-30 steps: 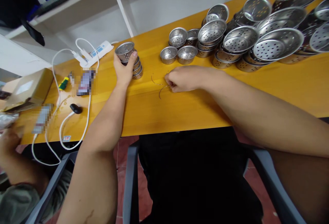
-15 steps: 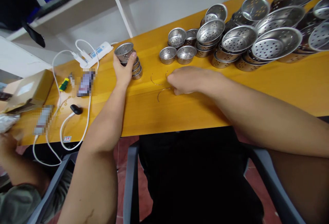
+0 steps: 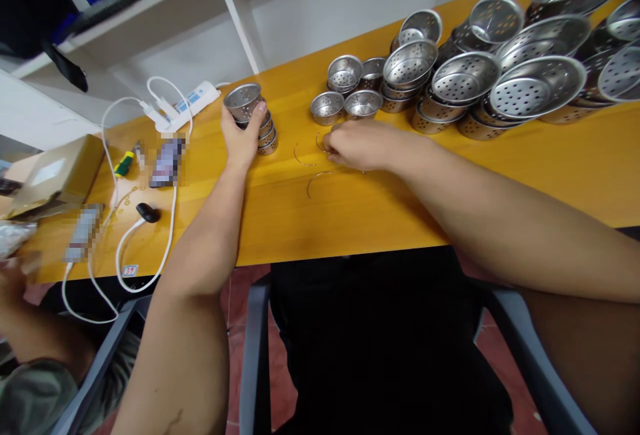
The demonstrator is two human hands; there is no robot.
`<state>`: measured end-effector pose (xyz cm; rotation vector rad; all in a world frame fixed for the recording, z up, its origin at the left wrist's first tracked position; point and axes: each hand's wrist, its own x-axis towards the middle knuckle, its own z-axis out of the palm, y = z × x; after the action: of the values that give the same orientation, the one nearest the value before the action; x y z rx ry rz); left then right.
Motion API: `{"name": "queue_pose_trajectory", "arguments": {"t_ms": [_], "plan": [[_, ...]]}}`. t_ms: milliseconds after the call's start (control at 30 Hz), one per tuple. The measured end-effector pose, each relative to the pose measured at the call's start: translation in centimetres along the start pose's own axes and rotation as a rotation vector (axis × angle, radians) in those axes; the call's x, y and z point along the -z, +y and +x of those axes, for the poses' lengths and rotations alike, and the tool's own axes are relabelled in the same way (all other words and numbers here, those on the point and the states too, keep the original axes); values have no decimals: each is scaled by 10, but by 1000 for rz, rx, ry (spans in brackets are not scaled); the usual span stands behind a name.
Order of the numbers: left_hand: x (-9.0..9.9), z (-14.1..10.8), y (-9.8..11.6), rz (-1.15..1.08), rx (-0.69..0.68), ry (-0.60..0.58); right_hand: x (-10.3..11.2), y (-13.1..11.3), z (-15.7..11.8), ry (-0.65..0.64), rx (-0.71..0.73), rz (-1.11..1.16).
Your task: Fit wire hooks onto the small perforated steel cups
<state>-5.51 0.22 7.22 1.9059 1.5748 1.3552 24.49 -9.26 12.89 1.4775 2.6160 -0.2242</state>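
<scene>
My left hand (image 3: pixel 243 130) is wrapped around a stack of small perforated metal cups (image 3: pixel 243 102), which stands tilted on the table. Fingers pinched together, my right hand (image 3: pixel 357 145) is low over the tabletop. A thin curved wire (image 3: pixel 319 142) shows at its fingertips, its end hidden by them. Just left of that hand lie another curved wire (image 3: pixel 301 157) and a third one (image 3: pixel 311 185). Behind my right hand, two small perforated cups (image 3: pixel 327 108) sit side by side, with further small cups (image 3: pixel 345 72) at their back.
Stacks of larger perforated metal cups (image 3: pixel 537 87) fill the right of the wooden table (image 3: pixel 290 235). On the left are a power strip (image 3: pixel 193 105) with white cables, two blurred-out devices, a green-yellow object (image 3: pixel 124 164) and a cardboard box (image 3: pixel 63 172). Another person's arm (image 3: pixel 43 335) is at far left.
My right hand has shifted slightly up and away from me, showing more of the wire at its fingertips. My left hand keeps its hold on the cup stack.
</scene>
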Motion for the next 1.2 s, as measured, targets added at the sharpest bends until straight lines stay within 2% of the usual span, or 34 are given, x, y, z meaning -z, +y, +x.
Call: {"name": "queue_pose_trajectory", "arguments": {"t_ms": [267,467,600,767,900,1067,1200], "plan": [[-2,1,-3,-94,13,72,2,11,-2,-137,41,-22],[-4,2,-7,-148,37,125,14,-1,-16,-236,20,-82],[-5,2,-9,-189,0,140,15,-14,-18,-228,-23,-140],[-4,4,-6,-28,8,111,14,-24,-17,-203,-4,-176],[-3,4,-5,-22,13,86,15,-24,-18,-203,9,-157],[-5,5,-18,2,-66,105,17,-22,-18,-220,15,-150],[-7,6,-23,-5,-78,110,15,-20,-17,-208,17,-157]]}}
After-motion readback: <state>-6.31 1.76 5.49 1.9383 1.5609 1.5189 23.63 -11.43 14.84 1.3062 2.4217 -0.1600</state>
